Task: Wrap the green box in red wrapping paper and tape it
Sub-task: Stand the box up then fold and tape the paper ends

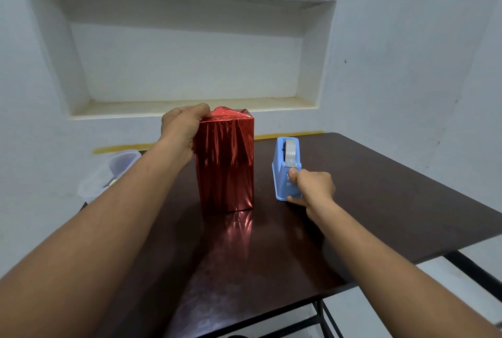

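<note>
A tall box covered in shiny red wrapping paper [225, 163] stands upright in the middle of the dark table [380, 201]; no green shows. My left hand [182, 128] grips its top left edge, fingers curled over the folded paper on top. To the right of the box stands a light blue tape dispenser [286, 163] with a roll of clear tape [290, 150]. My right hand [312, 186] is at the dispenser's near end, thumb up by the cutter and fingers curled round its lower front corner.
A clear plastic container [108, 174] sits off the table's left edge, behind my left forearm. A recessed wall shelf [190, 105] lies behind the table. The table's front and right edges drop to black metal legs [467, 264].
</note>
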